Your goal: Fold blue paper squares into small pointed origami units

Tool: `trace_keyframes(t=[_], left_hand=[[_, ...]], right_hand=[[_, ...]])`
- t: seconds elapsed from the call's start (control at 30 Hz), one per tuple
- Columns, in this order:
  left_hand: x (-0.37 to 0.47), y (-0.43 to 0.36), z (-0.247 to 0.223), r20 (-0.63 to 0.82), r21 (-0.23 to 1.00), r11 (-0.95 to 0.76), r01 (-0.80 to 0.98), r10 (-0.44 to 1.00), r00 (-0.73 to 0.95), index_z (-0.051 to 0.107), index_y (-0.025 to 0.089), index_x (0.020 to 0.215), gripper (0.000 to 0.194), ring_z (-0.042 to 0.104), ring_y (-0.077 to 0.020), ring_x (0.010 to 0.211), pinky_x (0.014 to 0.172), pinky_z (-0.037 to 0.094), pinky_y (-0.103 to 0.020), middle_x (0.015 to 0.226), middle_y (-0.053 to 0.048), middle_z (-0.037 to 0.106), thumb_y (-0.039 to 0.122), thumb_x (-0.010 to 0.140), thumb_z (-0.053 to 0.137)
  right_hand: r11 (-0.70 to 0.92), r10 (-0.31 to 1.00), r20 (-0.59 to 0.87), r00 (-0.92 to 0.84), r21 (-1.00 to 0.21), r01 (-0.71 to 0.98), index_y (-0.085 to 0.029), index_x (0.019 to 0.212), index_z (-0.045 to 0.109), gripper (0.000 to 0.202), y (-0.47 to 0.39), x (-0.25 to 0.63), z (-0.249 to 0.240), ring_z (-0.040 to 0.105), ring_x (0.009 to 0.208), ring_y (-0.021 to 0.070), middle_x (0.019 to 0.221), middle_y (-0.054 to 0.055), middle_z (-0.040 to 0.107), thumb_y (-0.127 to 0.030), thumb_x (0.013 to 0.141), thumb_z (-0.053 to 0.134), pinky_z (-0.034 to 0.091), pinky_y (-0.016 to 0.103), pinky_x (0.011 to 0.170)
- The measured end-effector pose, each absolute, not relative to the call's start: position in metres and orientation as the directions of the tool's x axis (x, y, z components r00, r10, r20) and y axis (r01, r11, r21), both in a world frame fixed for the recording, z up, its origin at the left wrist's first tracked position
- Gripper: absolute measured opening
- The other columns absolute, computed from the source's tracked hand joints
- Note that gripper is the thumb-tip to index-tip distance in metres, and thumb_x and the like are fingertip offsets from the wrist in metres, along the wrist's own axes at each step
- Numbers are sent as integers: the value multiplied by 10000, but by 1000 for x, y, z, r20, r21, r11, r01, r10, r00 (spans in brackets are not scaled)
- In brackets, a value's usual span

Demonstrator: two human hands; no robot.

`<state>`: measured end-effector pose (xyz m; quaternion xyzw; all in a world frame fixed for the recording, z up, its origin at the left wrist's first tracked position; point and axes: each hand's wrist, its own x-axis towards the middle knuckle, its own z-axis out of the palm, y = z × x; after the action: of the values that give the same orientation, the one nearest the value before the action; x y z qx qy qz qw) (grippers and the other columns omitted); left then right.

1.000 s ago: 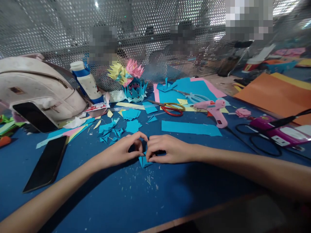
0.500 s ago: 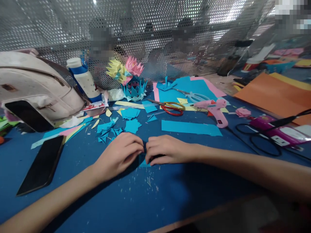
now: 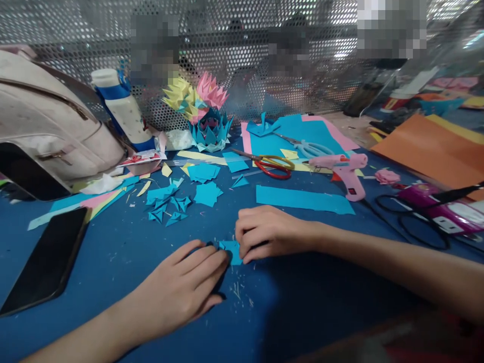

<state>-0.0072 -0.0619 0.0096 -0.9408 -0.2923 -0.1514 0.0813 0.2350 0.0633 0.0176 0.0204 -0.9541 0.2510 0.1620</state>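
Observation:
A small blue piece of paper [image 3: 231, 253] lies on the blue table between my two hands, its edges partly under fingertips. At its left edge rests my left hand [image 3: 183, 285], palm down, fingers stretched out and thumb apart. My right hand [image 3: 270, 233] has its fingers bent together on the paper's right edge; what the fingertips do there is partly hidden. Just beyond the hands are several folded blue paper pieces [image 3: 166, 201] and stacked blue paper squares [image 3: 207, 194]. A long blue paper strip [image 3: 302, 199] lies past my right hand.
Red-and-yellow-handled scissors [image 3: 274, 166], blue-handled scissors [image 3: 313, 148] and a pink glue gun [image 3: 346, 171] lie farther back. A paper flower arrangement [image 3: 209, 128] stands near the mesh screen. At left are a phone [image 3: 47, 259], a bottle [image 3: 124, 116] and a backpack [image 3: 56, 121].
My left hand has drawn back toward me and flattened, its fingers straighter. More of the small blue paper shows. The right hand stays at the paper; the view has shifted slightly.

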Motion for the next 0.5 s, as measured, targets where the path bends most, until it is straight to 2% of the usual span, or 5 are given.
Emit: trace_keyframes(t=[0.13, 0.23, 0.33, 0.5], left_hand=[[-11, -61, 7, 272, 5, -809, 587, 566, 778, 545, 118, 1336, 445, 542, -272, 1257, 1074, 423, -435, 1390, -116, 585, 400, 1069, 328], [-13, -61, 6, 225, 81, -802, 592, 593, 773, 535, 147, 1333, 426, 478, -285, 1342, 1114, 404, -471, 1446, -123, 531, 419, 1058, 355], [-14, -60, 6, 185, 128, -793, 595, 609, 772, 531, 159, 1318, 407, 440, -286, 1383, 1141, 385, -486, 1466, -127, 508, 430, 1041, 408], [-14, -58, 9, 129, 145, -800, 583, 599, 790, 516, 155, 1314, 399, 418, -300, 1403, 1140, 381, -512, 1490, -146, 474, 426, 1027, 459]], right_hand=[[855, 50, 235, -971, -512, -80, -193, 956, 694, 218, 65, 234, 19, 554, 884, 152, 934, 53, 663, -334, 1002, 534, 404, 257, 791], [853, 48, 139, -989, -520, -32, -179, 1044, 664, 272, 64, 232, 23, 541, 915, 168, 980, 71, 642, -381, 1017, 484, 400, 265, 803], [867, 46, 65, -997, -499, 8, -174, 1015, 636, 331, 62, 230, 26, 517, 878, 172, 967, 66, 625, -427, 1033, 424, 390, 272, 780], [905, 70, 43, -997, -422, 45, -168, 930, 590, 389, 57, 227, 24, 481, 802, 180, 923, 58, 599, -467, 1043, 368, 357, 291, 727]])
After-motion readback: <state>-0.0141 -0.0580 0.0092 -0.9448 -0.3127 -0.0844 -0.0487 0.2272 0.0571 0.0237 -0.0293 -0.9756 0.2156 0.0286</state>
